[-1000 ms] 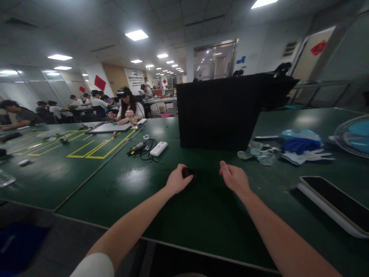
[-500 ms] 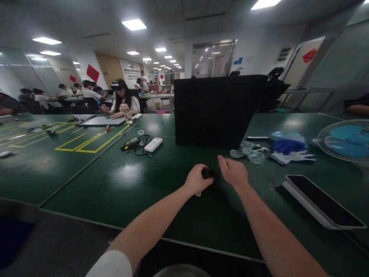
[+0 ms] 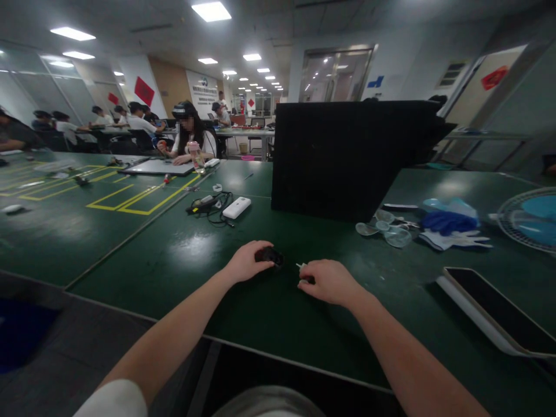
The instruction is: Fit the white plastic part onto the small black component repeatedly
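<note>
My left hand (image 3: 247, 262) is closed around a small black object (image 3: 271, 256) just above or on the green table (image 3: 182, 289); its exact kind is too dark to make out. To the right of it, my right hand (image 3: 328, 279) pinches a small white piece (image 3: 300, 266) with a thin tip pointing left toward the black object. A gap separates the two. The rest of the white piece is hidden by my fingers.
Behind my hands stands a large black panel (image 3: 330, 162). A white box-shaped device (image 3: 237, 207) and black cables (image 3: 208, 204) lie left. Clear plastic fan blades (image 3: 384, 229), gloves (image 3: 452, 226), a tablet-like slab (image 3: 499, 310) and a round fan (image 3: 530, 214) are right. A person (image 3: 186, 139) sits across.
My left hand has moved left with the black object. My right hand has turned and lowered, and a white piece now shows in its fingers. The view has shifted slightly.
</note>
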The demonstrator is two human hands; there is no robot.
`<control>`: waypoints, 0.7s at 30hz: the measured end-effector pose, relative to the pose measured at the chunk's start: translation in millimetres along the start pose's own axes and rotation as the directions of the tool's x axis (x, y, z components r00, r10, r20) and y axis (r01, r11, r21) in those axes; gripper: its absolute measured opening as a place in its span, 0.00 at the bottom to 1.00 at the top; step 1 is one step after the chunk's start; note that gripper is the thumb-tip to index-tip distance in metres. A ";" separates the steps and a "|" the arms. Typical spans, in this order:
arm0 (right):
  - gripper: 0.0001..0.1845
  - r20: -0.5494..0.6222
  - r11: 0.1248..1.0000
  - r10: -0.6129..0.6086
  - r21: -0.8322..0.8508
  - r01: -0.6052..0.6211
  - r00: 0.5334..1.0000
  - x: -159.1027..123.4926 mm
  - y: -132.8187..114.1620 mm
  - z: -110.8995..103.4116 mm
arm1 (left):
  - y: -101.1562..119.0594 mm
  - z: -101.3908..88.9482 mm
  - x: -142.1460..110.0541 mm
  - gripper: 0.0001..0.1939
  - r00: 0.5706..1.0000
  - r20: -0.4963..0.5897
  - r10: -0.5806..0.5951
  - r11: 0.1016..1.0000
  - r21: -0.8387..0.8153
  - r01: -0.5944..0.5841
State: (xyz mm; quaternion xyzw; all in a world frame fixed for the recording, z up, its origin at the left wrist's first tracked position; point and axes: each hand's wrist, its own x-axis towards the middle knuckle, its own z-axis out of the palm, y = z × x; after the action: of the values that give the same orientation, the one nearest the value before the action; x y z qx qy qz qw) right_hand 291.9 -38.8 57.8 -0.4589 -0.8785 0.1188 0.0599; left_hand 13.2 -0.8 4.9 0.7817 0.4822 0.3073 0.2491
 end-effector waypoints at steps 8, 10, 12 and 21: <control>0.07 0.017 0.997 -0.081 0.021 0.081 0.997 2.4 -2.7 3.9 | 12.1 6.0 -0.8 0.28 0.995 0.091 0.039 0.997 -0.068 -0.033; 0.09 -0.063 0.992 -0.092 0.080 0.097 0.994 2.1 -5.5 4.8 | 12.0 8.4 -2.1 0.28 0.995 0.091 0.038 0.997 -0.065 -0.032; 0.09 -0.173 0.983 -0.094 0.139 0.119 0.980 2.6 -7.5 7.0 | 12.7 12.1 -2.7 0.28 0.994 0.100 0.038 0.997 -0.072 -0.031; 0.10 -0.283 0.969 -0.205 0.078 0.236 0.937 16.4 -12.1 26.8 | 18.4 25.5 -0.8 0.27 0.986 0.129 0.106 0.976 -0.203 -0.078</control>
State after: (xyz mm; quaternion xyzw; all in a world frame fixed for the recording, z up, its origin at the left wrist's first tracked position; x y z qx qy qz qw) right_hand 267.2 -36.1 35.1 -0.3653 -0.8998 0.0953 0.2185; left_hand 42.3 -11.4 -0.2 0.7942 0.3941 0.3095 0.3439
